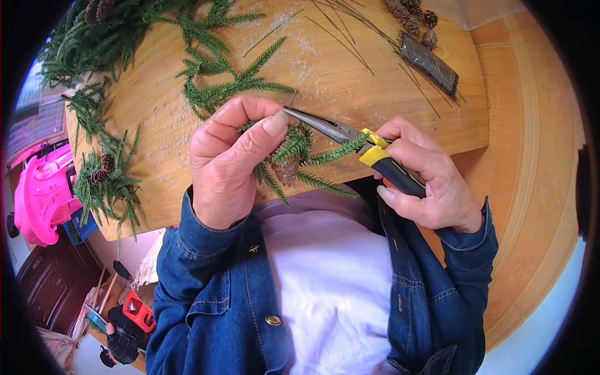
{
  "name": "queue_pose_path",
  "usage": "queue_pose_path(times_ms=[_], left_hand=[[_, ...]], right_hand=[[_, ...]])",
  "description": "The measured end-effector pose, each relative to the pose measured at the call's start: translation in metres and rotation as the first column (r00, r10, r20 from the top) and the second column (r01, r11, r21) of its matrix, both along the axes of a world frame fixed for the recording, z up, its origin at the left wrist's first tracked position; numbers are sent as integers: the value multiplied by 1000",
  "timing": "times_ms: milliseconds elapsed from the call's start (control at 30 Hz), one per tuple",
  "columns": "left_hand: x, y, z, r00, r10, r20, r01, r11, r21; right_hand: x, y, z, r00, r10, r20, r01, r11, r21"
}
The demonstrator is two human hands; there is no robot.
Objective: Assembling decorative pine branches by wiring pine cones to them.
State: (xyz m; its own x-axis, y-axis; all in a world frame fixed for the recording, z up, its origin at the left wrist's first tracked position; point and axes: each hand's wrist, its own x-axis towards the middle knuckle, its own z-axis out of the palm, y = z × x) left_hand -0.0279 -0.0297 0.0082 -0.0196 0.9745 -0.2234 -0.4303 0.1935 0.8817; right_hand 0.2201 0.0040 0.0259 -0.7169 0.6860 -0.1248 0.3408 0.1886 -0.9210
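My right hand (428,172) is wrapped round the yellow-and-black handles of long-nose pliers (330,129). Their narrow jaws point left and their tips meet my left fingertips. With thumb and forefinger pinched, my left hand (234,153) holds an artificial pine branch (294,149) above the table's near edge. A short thin wire (294,99) sticks up beside the plier tips; I cannot tell whether the jaws grip it. Below the fingers hangs a brown pine cone (287,170) among the green sprigs. My left palm hides part of the branch.
Pine garland (215,94) runs over the wooden table (375,94), with more greenery (103,175) and small cones along its left edge. Thin wires (340,31), a dark packet (429,64) and loose pine cones (410,25) lie far right. A pink plastic item (44,194) stands left.
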Motion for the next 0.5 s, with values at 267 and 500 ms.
queue_pose_path(times_ms=[267, 500], left_hand=[[1, 3, -1, 1000, 0, -20, 0, 1000, -22], [1, 4, 0, 999, -5, -50, 1, 998, -64]], right_hand=[[2, 3, -3, 998, -26, -64, 25, 1000, -8], [0, 4, -4, 1000, -15, -26, 16, 1000, 25]])
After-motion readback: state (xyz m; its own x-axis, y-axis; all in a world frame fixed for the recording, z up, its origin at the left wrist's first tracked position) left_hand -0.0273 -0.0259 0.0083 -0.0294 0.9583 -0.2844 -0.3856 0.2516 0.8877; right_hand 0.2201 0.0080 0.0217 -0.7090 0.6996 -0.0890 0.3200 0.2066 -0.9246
